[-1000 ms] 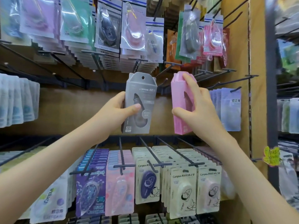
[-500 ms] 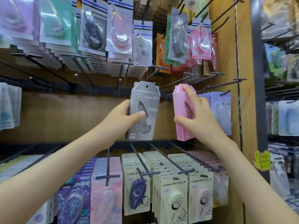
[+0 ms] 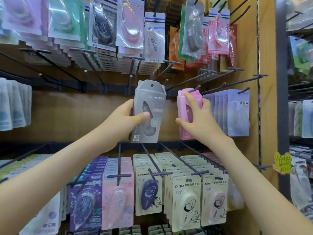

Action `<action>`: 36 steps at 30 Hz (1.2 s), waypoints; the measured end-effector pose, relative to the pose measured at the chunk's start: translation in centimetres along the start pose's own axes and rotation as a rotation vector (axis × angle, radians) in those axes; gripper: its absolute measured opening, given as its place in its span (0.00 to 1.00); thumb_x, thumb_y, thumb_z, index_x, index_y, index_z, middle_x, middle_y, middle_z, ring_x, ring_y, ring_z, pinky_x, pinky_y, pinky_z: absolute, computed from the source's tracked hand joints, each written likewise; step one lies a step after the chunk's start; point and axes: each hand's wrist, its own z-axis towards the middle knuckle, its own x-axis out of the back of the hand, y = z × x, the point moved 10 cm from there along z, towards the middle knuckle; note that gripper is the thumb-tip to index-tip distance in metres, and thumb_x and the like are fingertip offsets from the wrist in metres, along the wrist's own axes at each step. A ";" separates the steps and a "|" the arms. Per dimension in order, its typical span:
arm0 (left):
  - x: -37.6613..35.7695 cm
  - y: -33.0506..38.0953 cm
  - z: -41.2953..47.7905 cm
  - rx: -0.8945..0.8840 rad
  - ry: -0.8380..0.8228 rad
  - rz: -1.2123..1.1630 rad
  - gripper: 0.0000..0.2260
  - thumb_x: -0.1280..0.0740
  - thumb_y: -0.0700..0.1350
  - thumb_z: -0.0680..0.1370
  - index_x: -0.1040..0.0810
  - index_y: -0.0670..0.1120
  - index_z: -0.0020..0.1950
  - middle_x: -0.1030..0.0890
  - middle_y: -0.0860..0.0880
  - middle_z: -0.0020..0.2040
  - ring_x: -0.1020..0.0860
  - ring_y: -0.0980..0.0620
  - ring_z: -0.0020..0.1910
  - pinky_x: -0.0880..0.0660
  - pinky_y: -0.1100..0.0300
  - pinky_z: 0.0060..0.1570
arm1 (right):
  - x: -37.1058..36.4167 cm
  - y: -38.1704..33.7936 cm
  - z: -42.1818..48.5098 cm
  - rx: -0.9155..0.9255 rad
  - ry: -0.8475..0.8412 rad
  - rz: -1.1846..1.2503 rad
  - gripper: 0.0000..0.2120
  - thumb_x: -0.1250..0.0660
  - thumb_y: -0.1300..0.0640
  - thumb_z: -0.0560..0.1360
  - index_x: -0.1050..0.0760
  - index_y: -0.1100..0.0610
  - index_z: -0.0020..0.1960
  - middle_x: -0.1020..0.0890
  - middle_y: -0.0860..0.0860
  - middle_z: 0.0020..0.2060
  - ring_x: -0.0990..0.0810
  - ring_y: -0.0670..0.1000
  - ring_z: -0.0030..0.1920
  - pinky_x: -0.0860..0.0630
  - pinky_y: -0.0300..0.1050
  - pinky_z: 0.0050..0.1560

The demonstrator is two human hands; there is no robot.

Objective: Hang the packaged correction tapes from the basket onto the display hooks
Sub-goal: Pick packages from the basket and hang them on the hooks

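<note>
**Pink pack meets its hook, grey pack waits**

The pink pack (image 3: 183, 114) sits at the tip of a dark display hook (image 3: 194, 89) in the middle row, its top edge touching the hook's end. Whether the hang hole is already threaded cannot be told, since the index finger covers that spot. The right hand (image 3: 199, 119) holds this pack, thumb on its left edge and fingers (image 3: 188, 99) spread over the front and top.

Just to the left, the left hand (image 3: 125, 119) grips the grey pack (image 3: 149, 111) upright, thumb across its front; the round hang hole at the top is free and faces out. It is near, but not on, the short hook (image 3: 165, 82) behind it.

This looks like the hanging step for the pink pack. The next move likely calls for lining the hole with the hook tip and sliding the pack back along it, then doing the same with the grey one.

To the right of the pink pack, lilac packs (image 3: 237, 114) fill a neighbouring hook. Rows of carded tapes (image 3: 186, 200) crowd the hooks below. The basket is not in view.
</note>
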 end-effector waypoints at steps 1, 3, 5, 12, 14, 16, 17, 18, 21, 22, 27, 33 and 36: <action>0.1 0.1 0.0 -0.001 0.002 0.002 0.15 0.34 0.47 0.77 0.30 0.53 0.63 0.21 0.52 0.58 0.21 0.51 0.55 0.22 0.48 0.56 | -0.5 0.2 0.5 -0.009 -0.029 0.006 0.39 0.33 0.44 0.75 0.55 0.41 0.77 0.46 0.53 0.72 0.33 0.57 0.66 0.27 0.51 0.62; 0.1 0.2 0.0 -0.008 0.006 -0.004 0.15 0.34 0.47 0.77 0.30 0.54 0.63 0.21 0.53 0.58 0.21 0.51 0.55 0.22 0.50 0.55 | -1.4 0.5 1.4 -0.027 -0.077 -0.004 0.40 0.33 0.45 0.75 0.56 0.40 0.77 0.45 0.53 0.71 0.32 0.58 0.65 0.26 0.50 0.60; 0.2 0.4 -0.1 -0.015 0.008 -0.008 0.14 0.34 0.47 0.77 0.30 0.54 0.62 0.21 0.53 0.57 0.21 0.52 0.55 0.22 0.51 0.54 | -2.3 0.8 2.1 -0.053 -0.110 -0.016 0.41 0.33 0.44 0.75 0.57 0.40 0.77 0.45 0.53 0.71 0.32 0.58 0.65 0.26 0.50 0.59; -0.8 0.8 0.2 -0.004 -0.005 0.012 0.15 0.34 0.47 0.77 0.30 0.53 0.63 0.21 0.53 0.57 0.21 0.52 0.55 0.22 0.51 0.54 | -4.6 1.1 3.0 -0.124 -0.230 0.027 0.42 0.34 0.43 0.76 0.61 0.40 0.77 0.50 0.53 0.76 0.35 0.61 0.70 0.26 0.53 0.61; -1.2 0.9 0.3 -0.013 -0.014 -0.004 0.13 0.34 0.48 0.77 0.30 0.55 0.61 0.20 0.53 0.57 0.20 0.53 0.54 0.21 0.52 0.53 | -3.7 0.9 2.6 -0.112 -0.194 0.022 0.37 0.39 0.44 0.79 0.60 0.40 0.77 0.51 0.52 0.77 0.37 0.60 0.73 0.28 0.52 0.63; -1.5 0.9 0.4 -0.013 -0.024 -0.025 0.13 0.33 0.48 0.77 0.29 0.55 0.61 0.20 0.53 0.57 0.20 0.53 0.54 0.21 0.51 0.54 | -1.6 0.1 1.7 -0.065 -0.059 0.143 0.29 0.43 0.45 0.81 0.50 0.43 0.78 0.40 0.52 0.74 0.33 0.56 0.70 0.27 0.46 0.59; -1.7 1.0 0.6 -0.011 -0.025 -0.031 0.14 0.33 0.48 0.77 0.29 0.54 0.62 0.20 0.53 0.58 0.20 0.52 0.55 0.21 0.50 0.54 | -0.4 -0.4 1.2 -0.046 0.009 0.264 0.26 0.43 0.45 0.81 0.45 0.45 0.76 0.34 0.52 0.69 0.30 0.53 0.67 0.26 0.42 0.57; -2.0 1.0 0.7 -0.010 -0.026 -0.035 0.15 0.33 0.47 0.77 0.29 0.53 0.63 0.20 0.52 0.58 0.20 0.52 0.55 0.21 0.49 0.55 | 0.6 -0.9 0.6 -0.030 0.056 0.408 0.24 0.43 0.44 0.81 0.41 0.46 0.74 0.30 0.50 0.65 0.28 0.50 0.64 0.25 0.41 0.55; -3.0 1.4 1.3 -0.015 -0.046 -0.050 0.17 0.34 0.47 0.78 0.30 0.51 0.66 0.20 0.51 0.59 0.20 0.50 0.55 0.22 0.48 0.56 | 1.8 -3.6 -0.6 0.039 0.009 0.706 0.23 0.40 0.47 0.80 0.41 0.44 0.72 0.27 0.45 0.61 0.25 0.44 0.59 0.23 0.39 0.55; -3.4 1.6 1.5 -0.017 -0.052 -0.053 0.17 0.34 0.47 0.78 0.30 0.51 0.67 0.20 0.50 0.59 0.20 0.50 0.56 0.22 0.48 0.56 | 2.0 -4.5 -0.8 0.073 -0.027 0.737 0.24 0.39 0.49 0.80 0.43 0.42 0.73 0.28 0.45 0.62 0.25 0.44 0.59 0.23 0.38 0.54; -4.3 1.3 2.5 0.042 -0.063 -0.120 0.17 0.34 0.47 0.78 0.29 0.49 0.67 0.19 0.49 0.57 0.19 0.49 0.54 0.21 0.51 0.53 | 1.7 -5.6 -0.5 0.115 -0.128 0.781 0.29 0.39 0.58 0.80 0.46 0.39 0.75 0.31 0.46 0.69 0.24 0.47 0.61 0.22 0.38 0.54; -4.7 -1.0 3.7 0.200 -0.057 -0.227 0.19 0.33 0.44 0.77 0.31 0.46 0.67 0.20 0.46 0.58 0.19 0.47 0.53 0.21 0.52 0.53 | -1.1 -4.4 0.8 0.029 -0.203 0.682 0.25 0.42 0.57 0.82 0.42 0.41 0.75 0.31 0.45 0.65 0.26 0.38 0.49 0.25 0.25 0.39; -3.8 -1.0 4.7 0.136 0.052 -0.070 0.29 0.32 0.42 0.77 0.45 0.50 0.72 0.28 0.49 0.61 0.23 0.51 0.52 0.21 0.57 0.48 | -2.2 -4.4 1.9 0.059 -0.199 0.571 0.27 0.41 0.58 0.81 0.44 0.43 0.76 0.31 0.48 0.68 0.27 0.41 0.58 0.26 0.27 0.42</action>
